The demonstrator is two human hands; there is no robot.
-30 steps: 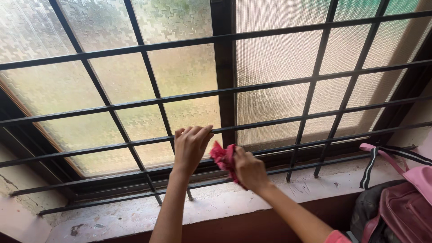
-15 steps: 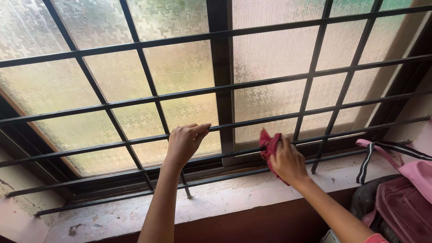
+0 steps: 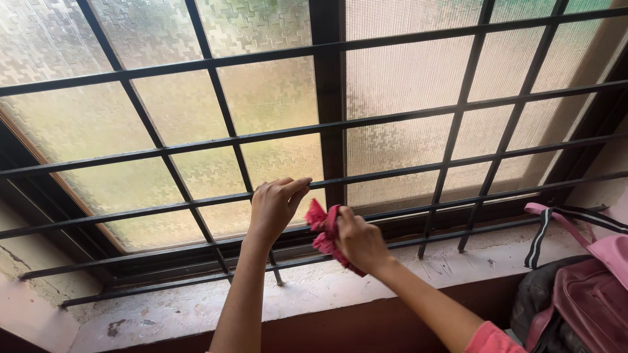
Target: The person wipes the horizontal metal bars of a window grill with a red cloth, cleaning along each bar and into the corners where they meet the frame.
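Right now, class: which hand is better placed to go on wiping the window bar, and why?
The right hand: it holds the red cloth pressed against the bar. The left hand has no cloth and only grips a bar.

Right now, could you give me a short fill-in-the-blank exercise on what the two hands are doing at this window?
1. The right hand presses a crumpled ____ cloth against the window grille.
2. The left hand grips a horizontal ____ of the grille.
3. Both hands are above the pale window ____.
4. At the lower right lies a ____ bag.

Missing words: red; bar; sill; pink
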